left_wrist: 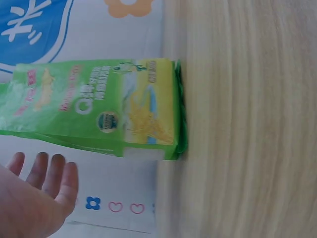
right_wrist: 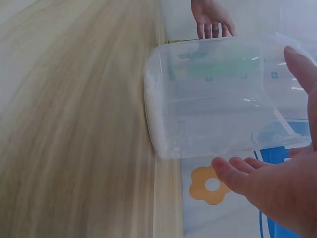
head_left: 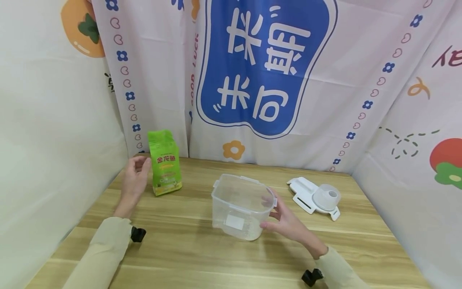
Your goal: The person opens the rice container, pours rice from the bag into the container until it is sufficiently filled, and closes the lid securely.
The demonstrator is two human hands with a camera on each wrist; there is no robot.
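Note:
In the head view my left hand (head_left: 136,176) is just left of an upright green rice bag (head_left: 166,164), its fingers loosely bent with nothing in them. The left wrist view shows those fingers spread and apart from the bag (left_wrist: 94,104). A clear plastic storage container (head_left: 231,212), lidless and with a white label on its front, stands on the table. White grains like rice (right_wrist: 157,114) lie in its bottom. My right hand (head_left: 286,220) holds the container's right end, thumb at the front and fingers round the back.
To the right of the container lies a white lid (head_left: 304,192) with a clear cup (head_left: 326,197) on it. The wooden table (head_left: 173,257) is bounded by a printed cloth (head_left: 162,88) at the back and white cloth walls at both sides.

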